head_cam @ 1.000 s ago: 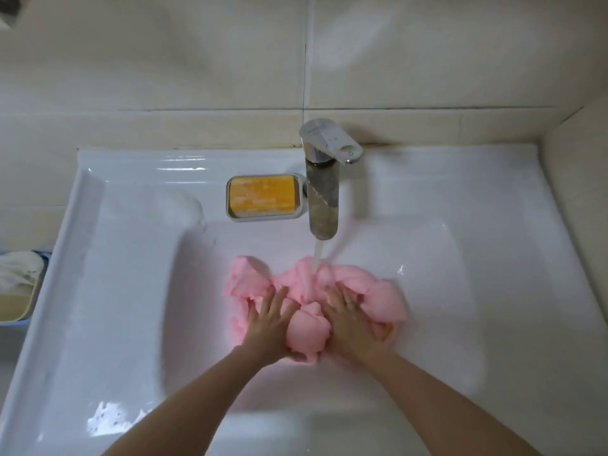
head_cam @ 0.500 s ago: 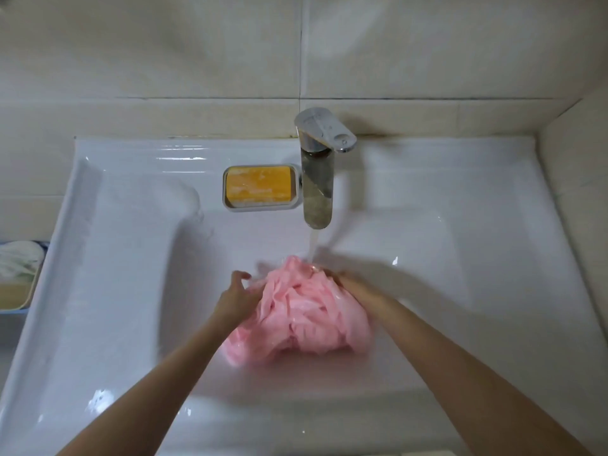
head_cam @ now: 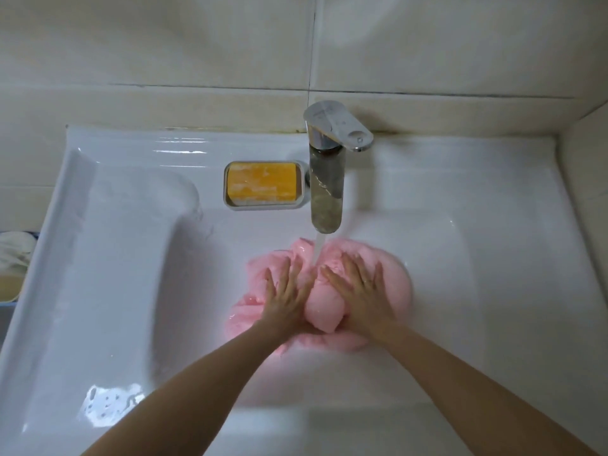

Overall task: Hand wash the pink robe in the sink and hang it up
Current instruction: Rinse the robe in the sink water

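The pink robe (head_cam: 396,284) lies bunched in a wet heap in the basin of the white sink (head_cam: 98,291), right under the chrome tap (head_cam: 327,179). Water runs from the tap onto the cloth between my hands. My left hand (head_cam: 286,297) presses flat on the heap's left side, fingers spread. My right hand (head_cam: 362,291) presses flat on its right side, fingers spread too. A bulge of cloth (head_cam: 324,307) squeezes up between the two palms. Neither hand closes around the fabric.
A yellow soap bar (head_cam: 261,182) sits in a grey dish (head_cam: 230,205) on the sink ledge left of the tap. A blue tub with pale cloth (head_cam: 13,255) shows at the left edge. Tiled walls close the back and right.
Half a second ago my hands were gathering and lifting the robe; now both lie flat and press it down under the running water. The heap has spread wider to the right.
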The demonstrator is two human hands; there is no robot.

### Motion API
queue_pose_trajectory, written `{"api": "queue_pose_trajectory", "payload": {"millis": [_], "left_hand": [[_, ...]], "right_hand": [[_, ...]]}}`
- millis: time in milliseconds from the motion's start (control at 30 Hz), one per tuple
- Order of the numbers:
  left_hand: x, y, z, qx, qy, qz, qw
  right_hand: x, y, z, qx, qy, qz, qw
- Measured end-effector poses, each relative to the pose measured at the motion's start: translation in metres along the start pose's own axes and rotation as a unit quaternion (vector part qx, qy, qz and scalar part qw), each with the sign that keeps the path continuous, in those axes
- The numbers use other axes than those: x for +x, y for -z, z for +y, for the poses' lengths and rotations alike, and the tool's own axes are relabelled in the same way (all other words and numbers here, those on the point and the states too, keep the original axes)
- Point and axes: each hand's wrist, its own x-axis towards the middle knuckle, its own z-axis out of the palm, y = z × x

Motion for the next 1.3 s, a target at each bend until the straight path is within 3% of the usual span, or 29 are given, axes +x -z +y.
{"api": "queue_pose_trajectory", "payload": {"millis": [167, 333, 433, 533, 600, 733, 833, 900, 1000, 1067, 1133, 1167, 1200, 1233, 1267, 1300], "left_hand": [[0.021, -0.004, 0.007, 0.002, -0.038, -0.009, 0.999], [0.039, 0.009, 0.011, 0.079, -0.19, 0.072, 0.976], [0.055, 0.023, 0.006, 0.146, -0.218, 0.013, 0.965], [0.064, 0.027, -0.014, 0.198, -0.221, 0.007, 0.955], [0.055, 0.029, -0.026, 0.176, -0.198, 0.022, 0.964], [0.014, 0.02, -0.041, 0.039, -0.13, 0.126, 0.983], [-0.016, 0.007, -0.053, -0.029, -0.033, 0.1, 0.994], [-0.026, 0.009, -0.052, -0.081, 0.069, 0.07, 0.992], [-0.032, 0.032, -0.052, -0.249, 0.159, 0.008, 0.955], [-0.036, 0.051, -0.057, -0.374, 0.153, -0.051, 0.913], [-0.043, 0.067, -0.061, -0.481, 0.158, -0.096, 0.857], [-0.045, 0.072, -0.062, -0.522, 0.164, -0.086, 0.832], [-0.046, 0.071, -0.065, -0.558, 0.181, -0.054, 0.808], [-0.046, 0.072, -0.067, -0.594, 0.212, -0.006, 0.776], [-0.046, 0.068, -0.072, -0.589, 0.25, 0.043, 0.768], [-0.047, 0.063, -0.075, -0.53, 0.275, 0.088, 0.797]], "right_hand": [[0.01, 0.01, 0.016, -0.038, 0.018, 0.011, 0.999], [-0.006, 0.004, 0.028, -0.001, -0.013, 0.091, 0.996], [-0.012, -0.001, 0.03, 0.014, -0.032, 0.094, 0.995], [-0.009, -0.006, 0.024, 0.015, -0.031, 0.076, 0.996], [-0.005, -0.008, 0.016, 0.03, -0.032, 0.064, 0.997], [0.005, -0.016, -0.015, 0.071, -0.013, 0.081, 0.994], [0.014, -0.014, -0.041, 0.109, 0.004, 0.086, 0.99], [0.024, -0.004, -0.057, 0.187, -0.012, 0.045, 0.981], [0.04, 0.025, -0.062, 0.386, -0.118, -0.111, 0.908], [0.041, 0.047, -0.051, 0.482, -0.177, -0.232, 0.826], [0.036, 0.067, -0.037, 0.577, -0.222, -0.286, 0.732], [0.037, 0.07, -0.029, 0.619, -0.234, -0.264, 0.702], [0.038, 0.071, -0.021, 0.636, -0.239, -0.225, 0.699], [0.038, 0.073, -0.017, 0.638, -0.247, -0.176, 0.708], [0.04, 0.07, -0.014, 0.605, -0.267, -0.109, 0.742], [0.042, 0.064, -0.01, 0.556, -0.293, -0.037, 0.777]]}}
